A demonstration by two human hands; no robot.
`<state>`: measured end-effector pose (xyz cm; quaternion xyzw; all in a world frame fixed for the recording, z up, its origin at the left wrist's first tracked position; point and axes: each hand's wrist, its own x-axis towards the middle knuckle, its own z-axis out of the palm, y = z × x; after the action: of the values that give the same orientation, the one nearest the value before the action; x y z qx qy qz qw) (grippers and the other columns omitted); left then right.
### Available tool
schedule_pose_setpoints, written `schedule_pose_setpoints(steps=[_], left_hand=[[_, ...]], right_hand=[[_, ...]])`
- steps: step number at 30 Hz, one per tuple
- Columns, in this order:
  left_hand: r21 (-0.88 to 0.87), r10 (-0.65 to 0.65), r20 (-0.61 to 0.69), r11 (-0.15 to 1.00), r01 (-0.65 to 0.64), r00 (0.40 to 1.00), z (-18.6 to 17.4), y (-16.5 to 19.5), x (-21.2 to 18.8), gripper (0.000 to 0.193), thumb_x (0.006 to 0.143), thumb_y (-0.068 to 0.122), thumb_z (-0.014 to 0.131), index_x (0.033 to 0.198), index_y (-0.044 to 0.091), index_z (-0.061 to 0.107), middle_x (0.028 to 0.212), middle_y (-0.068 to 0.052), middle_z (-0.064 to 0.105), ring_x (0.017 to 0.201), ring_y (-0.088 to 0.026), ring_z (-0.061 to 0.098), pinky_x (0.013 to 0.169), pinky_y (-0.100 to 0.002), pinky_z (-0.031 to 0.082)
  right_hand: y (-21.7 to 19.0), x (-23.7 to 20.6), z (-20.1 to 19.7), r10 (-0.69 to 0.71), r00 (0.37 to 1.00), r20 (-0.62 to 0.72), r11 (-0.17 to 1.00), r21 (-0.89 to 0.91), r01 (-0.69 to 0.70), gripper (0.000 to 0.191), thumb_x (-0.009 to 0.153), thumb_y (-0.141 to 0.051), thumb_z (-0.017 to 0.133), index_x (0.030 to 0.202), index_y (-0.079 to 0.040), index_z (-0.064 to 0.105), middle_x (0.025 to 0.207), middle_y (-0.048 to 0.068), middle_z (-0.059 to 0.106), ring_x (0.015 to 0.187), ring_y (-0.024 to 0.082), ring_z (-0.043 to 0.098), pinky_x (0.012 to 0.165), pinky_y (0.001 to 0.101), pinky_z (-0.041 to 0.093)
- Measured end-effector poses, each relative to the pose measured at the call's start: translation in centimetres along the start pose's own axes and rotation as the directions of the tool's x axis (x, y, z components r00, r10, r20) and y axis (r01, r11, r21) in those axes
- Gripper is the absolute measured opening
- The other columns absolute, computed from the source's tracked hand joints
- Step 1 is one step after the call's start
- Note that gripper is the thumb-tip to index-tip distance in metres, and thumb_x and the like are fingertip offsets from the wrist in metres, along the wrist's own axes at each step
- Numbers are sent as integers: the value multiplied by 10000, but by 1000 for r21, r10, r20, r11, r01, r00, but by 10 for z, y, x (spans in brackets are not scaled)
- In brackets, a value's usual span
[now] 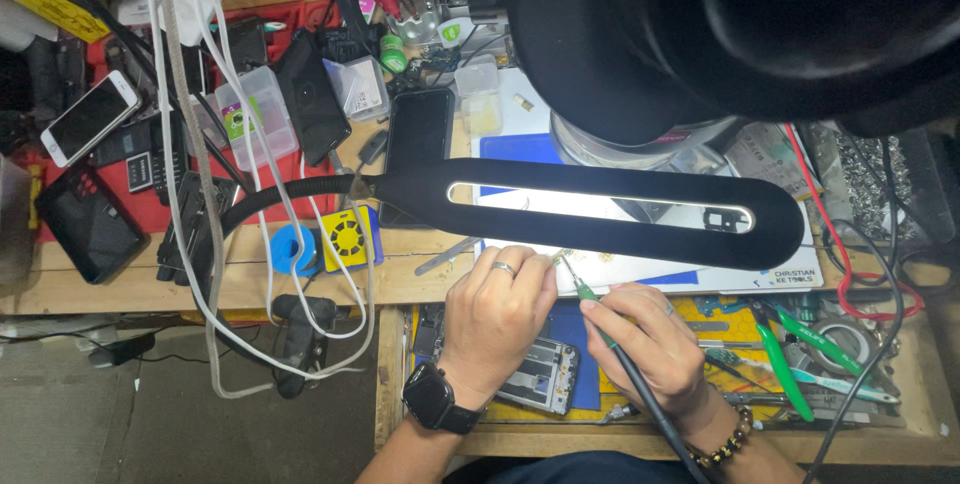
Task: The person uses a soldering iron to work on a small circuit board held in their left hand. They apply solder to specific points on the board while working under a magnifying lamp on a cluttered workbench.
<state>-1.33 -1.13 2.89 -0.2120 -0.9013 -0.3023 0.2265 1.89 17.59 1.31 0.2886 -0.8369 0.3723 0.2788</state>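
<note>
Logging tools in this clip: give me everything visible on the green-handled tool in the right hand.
The green-handled tool is a slim pen-shaped iron: thin metal tip, green collar, dark grip, black cable trailing back past the wrist. The right hand holds it like a pen, tilted, tip pointing up-left toward the left hand fingertips at the mat's edge, under the black lamp bar. What the tip touches cannot be told.

A lamp head [610,209] hangs over the work mat [520,149] on the bench, both hands just below it, the left hand [495,319] beside the right hand [645,344], a phone frame [545,376] under them, pliers [785,359] to the right.
</note>
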Motion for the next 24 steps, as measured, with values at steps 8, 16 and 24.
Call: schedule_pose_setpoints(steps=[8,16,24], left_hand=[[4,0,5,1000,0,1000,1,0,1,94,887,130,750,912,69,683,885,-49,670,808,-240,658,647,-360,548],[13,2,0,1000,-2,1000,1,1,1,97,883,130,749,914,67,682,885,-55,668,809,-246,659,646,-366,547],[4,2,4,1000,-2,1000,1,0,1,84,882,116,744,911,68,682,893,-52,674,814,-241,663,656,-358,554]], right_hand=[[0,0,0,15,1000,7,1000,-5,-15,365,706,95,796,1055,52,699,946,155,652,890,316,700,789,399,577],[0,1,-1,-15,1000,7,1000,-3,15,346,706,84,800,1038,56,706,926,149,644,876,320,690,795,416,572],[-1,0,0,-18,1000,-3,1000,-6,18,313,714,75,798,1011,44,708,918,143,648,872,317,688,815,425,577]])
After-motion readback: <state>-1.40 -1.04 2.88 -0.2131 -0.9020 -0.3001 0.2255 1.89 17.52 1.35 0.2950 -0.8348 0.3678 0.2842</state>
